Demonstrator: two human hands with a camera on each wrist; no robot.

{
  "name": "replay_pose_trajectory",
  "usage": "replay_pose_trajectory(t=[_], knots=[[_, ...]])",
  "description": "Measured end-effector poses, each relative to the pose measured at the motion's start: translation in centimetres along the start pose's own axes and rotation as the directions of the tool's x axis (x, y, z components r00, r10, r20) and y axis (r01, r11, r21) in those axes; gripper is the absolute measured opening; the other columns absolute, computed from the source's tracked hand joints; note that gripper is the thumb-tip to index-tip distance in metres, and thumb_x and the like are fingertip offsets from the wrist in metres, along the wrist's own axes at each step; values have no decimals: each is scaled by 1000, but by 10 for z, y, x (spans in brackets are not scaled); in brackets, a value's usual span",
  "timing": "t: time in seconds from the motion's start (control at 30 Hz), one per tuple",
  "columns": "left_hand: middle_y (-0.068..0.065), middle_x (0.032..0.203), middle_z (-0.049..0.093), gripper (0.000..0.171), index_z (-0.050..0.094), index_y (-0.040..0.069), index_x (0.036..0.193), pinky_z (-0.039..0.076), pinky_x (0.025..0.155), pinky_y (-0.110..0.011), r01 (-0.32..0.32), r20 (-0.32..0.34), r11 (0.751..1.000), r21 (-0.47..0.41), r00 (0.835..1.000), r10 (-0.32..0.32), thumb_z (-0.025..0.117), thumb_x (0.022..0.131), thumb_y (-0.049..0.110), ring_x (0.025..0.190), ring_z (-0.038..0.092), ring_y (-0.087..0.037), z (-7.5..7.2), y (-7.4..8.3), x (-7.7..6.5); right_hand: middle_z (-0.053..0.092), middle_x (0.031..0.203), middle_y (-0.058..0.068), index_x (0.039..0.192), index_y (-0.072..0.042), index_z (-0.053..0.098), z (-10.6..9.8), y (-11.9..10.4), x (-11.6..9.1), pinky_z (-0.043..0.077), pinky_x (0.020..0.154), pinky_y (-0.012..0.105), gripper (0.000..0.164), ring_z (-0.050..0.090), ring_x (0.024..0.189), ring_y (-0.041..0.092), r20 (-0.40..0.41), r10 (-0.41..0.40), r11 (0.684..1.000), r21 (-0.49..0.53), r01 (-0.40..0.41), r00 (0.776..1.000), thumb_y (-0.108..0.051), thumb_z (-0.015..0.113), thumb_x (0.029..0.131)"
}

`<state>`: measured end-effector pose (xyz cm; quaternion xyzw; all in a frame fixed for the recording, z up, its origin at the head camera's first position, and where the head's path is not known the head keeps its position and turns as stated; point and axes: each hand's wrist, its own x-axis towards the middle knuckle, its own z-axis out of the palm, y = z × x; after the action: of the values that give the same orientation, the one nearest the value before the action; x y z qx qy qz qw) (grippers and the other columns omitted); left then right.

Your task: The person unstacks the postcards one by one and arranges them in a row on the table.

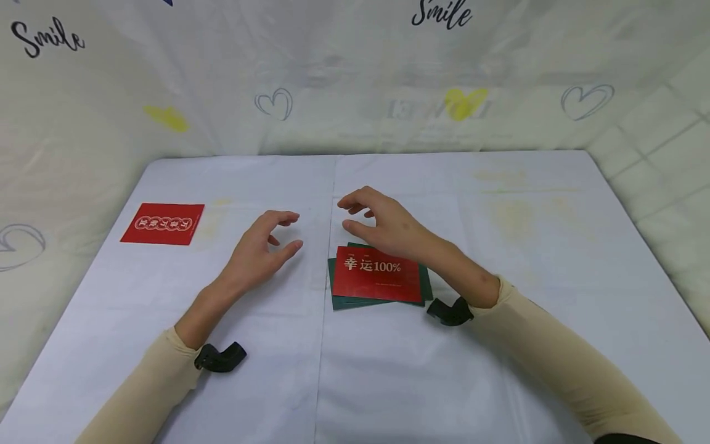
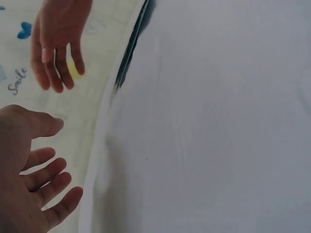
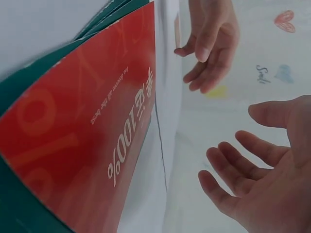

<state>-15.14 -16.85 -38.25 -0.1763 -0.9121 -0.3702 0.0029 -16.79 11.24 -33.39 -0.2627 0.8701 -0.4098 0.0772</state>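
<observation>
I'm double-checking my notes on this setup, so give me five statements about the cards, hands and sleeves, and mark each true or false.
1. The red "幸运100%" card lies on green cards. True.
2. The right hand pinches that red card. False: it holds nothing.
3. The left hand is empty. True.
4. The second red card is in the same pile. False: it lies apart, toward the left of the tabletop.
5. Both sleeves are beige. True.
</observation>
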Motion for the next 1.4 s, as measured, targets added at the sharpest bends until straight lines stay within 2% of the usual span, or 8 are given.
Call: replay_pose_trajectory(t=[0.17, 0.37, 0.7, 0.93, 1.13, 1.4], knots=[[-8, 143, 59, 54, 55, 11, 145, 56, 97, -46, -34, 27, 999, -6, 999, 34, 74, 96, 23, 133, 54, -26, 5, 6, 1, 61, 143, 11, 142, -9, 57, -2, 3, -9, 50, 112, 52, 43, 60, 131, 32, -6, 4, 1000, -22, -4, 1000, -18, 66, 101], [-8, 145, 58, 53, 56, 11, 145, 57, 99, -47, -56, 72, 998, -15, 996, 57, 74, 96, 23, 133, 55, -27, 11, 9, 3, 61, 142, 7, 141, -13, 57, -5, 7, -19, 51, 112, 51, 44, 59, 131, 30, 3, 52, 997, -52, -52, 999, -21, 69, 99], [0, 151, 54, 60, 53, 17, 149, 55, 106, -45, -28, 145, 1000, -9, 989, 29, 76, 95, 28, 135, 54, -22, 18, 16, 3, 61, 140, 9, 140, -13, 59, -8, 16, -31, 52, 110, 53, 41, 58, 131, 30, 10, 73, 992, -104, -72, 997, -23, 66, 101], [0, 154, 51, 67, 49, 19, 153, 49, 116, -47, -34, 190, 999, 6, 981, 32, 78, 93, 30, 143, 49, -23, 23, 24, 5, 59, 140, 1, 138, -15, 61, -10, 19, -39, 55, 108, 49, 49, 57, 132, 25, 50, 101, 983, -156, -92, 994, -32, 77, 95], [3, 156, 48, 71, 48, 21, 153, 42, 122, -48, -76, 207, 997, 13, 976, 72, 79, 92, 38, 149, 42, -20, 30, 25, 7, 57, 141, 1, 136, -17, 63, -9, 27, -46, 56, 106, 49, 54, 55, 132, 23, 66, 124, 972, -206, -108, 990, -34, 83, 89], [1, 161, 43, 77, 47, 20, 155, 47, 118, -48, -99, 268, 995, 32, 960, 87, 81, 89, 40, 152, 38, -21, 35, 32, 7, 56, 142, 3, 133, -17, 65, -12, 34, -54, 59, 102, 47, 53, 56, 131, 24, 78, 138, 967, -226, -118, 987, -34, 84, 87]])
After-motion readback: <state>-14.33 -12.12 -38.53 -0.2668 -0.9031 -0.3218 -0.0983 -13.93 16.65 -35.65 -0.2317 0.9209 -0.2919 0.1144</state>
